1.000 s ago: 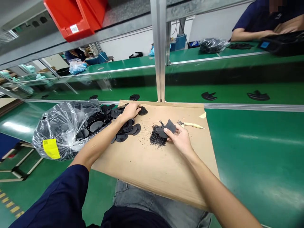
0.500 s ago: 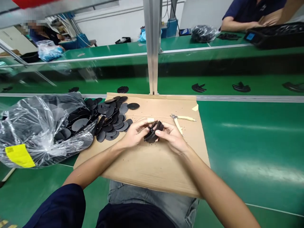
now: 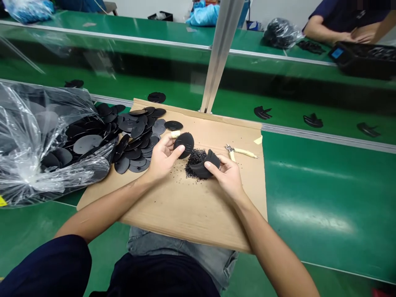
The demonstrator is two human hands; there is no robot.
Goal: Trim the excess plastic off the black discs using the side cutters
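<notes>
Black discs [image 3: 133,148] lie in a loose, overlapping heap on a brown cardboard sheet [image 3: 185,210], which rests on a green counter [image 3: 324,198]. More discs fill a clear plastic bag [image 3: 40,140] touching the heap on its left. The left hand [image 3: 162,159] holds a single black disc [image 3: 183,145] just right of the heap, its fingers curled behind the disc and the thumb pressed on its face. The right hand [image 3: 227,175] has its fingers clamped on a curved black piece [image 3: 206,164], which sits beside a small mound of black granules [image 3: 194,161] near the middle of the cardboard. Cream-handled pliers [image 3: 238,151] lie just beyond the right hand.

As things lie, only these two pieces are in hand, while the heap and the bag hold far more discs. Dark notched shapes [image 3: 262,112] sit apart on the green belt beyond the sheet.

The hands hide the far side of the disc and much of the curved piece, so their full shape is hard to make out. Any marking on the disc is too small to read, and I cannot tell where the granules came from.
</notes>
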